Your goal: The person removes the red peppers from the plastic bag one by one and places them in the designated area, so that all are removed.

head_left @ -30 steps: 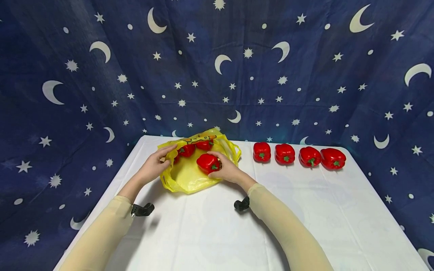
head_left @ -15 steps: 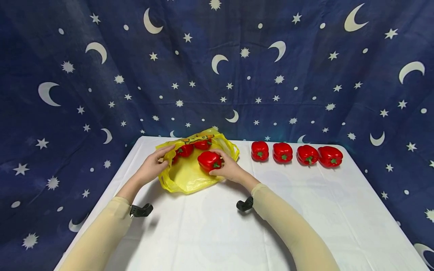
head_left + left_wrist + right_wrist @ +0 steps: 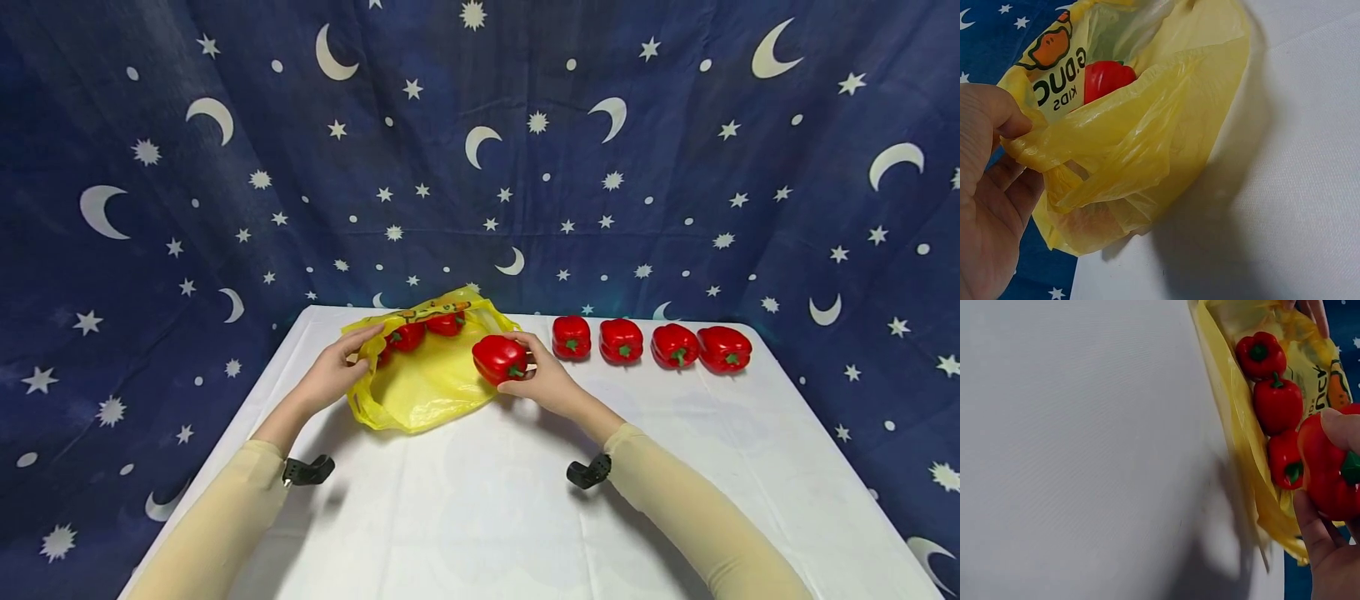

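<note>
Gripping a red bell pepper [image 3: 499, 358] between thumb and curled fingers, the right hand [image 3: 542, 377] holds it just above the white tablecloth [image 3: 525, 500], at the right edge of the yellow plastic bag [image 3: 427, 385] and just left of a row of four red peppers [image 3: 649, 342] lined along the table's far side. The left hand [image 3: 335, 371] pinches the bag's left rim, thumb and fingers closed on the bunched film, holding its mouth open. Inside the bag the right wrist view shows three more peppers [image 3: 1277, 403] lying in a line against its wall. A star-and-moon backdrop [image 3: 480, 150] hangs behind the table.
</note>
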